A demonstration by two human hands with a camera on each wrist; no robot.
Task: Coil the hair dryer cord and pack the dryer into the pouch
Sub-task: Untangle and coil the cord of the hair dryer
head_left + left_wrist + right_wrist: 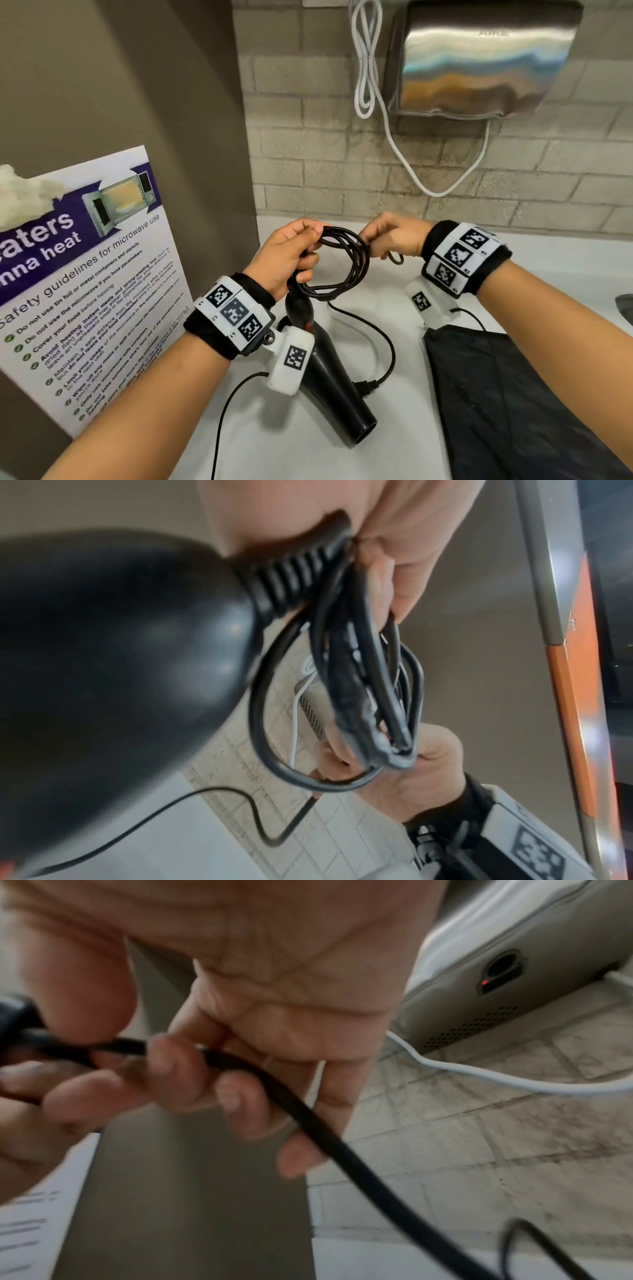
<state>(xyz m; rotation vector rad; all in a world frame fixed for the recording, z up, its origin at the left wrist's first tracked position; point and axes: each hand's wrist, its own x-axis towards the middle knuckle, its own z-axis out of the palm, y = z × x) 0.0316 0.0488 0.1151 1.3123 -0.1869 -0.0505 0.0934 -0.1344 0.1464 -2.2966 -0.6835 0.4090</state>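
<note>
The black hair dryer (329, 373) points its nozzle toward me over the white counter (534, 263), its handle end up under my left hand (308, 240). That hand grips several loops of the black cord (342, 263) beside the ribbed strain relief (294, 574). My right hand (368, 240) pinches the cord at the coil's right side, and its fingers (164, 1064) curl round the cord (325, 1137). The loose tail runs down to the plug (366, 387) lying on the counter. A flat black pouch (513, 394) lies at the lower right.
A steel wall hand dryer (479, 61) with a looped white cable (366, 68) hangs on the tiled wall ahead. A microwave safety poster (85, 274) leans against the brown panel on the left. A sink edge (625, 308) shows at far right.
</note>
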